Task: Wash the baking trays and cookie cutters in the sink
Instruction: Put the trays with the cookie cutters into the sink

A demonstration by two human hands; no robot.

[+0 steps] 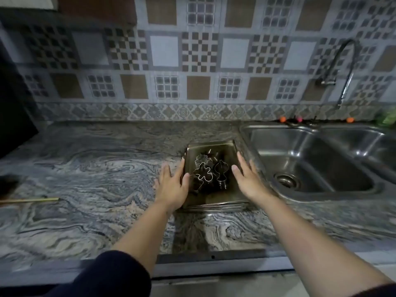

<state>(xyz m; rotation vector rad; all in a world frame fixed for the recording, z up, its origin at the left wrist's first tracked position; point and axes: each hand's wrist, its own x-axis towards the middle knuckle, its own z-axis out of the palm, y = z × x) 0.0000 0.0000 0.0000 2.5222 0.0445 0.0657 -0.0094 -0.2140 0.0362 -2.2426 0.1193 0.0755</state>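
Head view: left hand (172,185) and right hand (246,179) open-fingered flanking stacked baking trays (214,205) on counter (96,168), cookie cutters (211,172) on top; grip both rims, lift level toward sink (300,155).

Both arms reach forward, the left hand (173,185) and right hand (248,179) with straight fingers at the two sides of the baking trays (216,202).

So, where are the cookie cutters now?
In the head view, the cutters lie in the top tray on the counter, left of the sink, between both hands.
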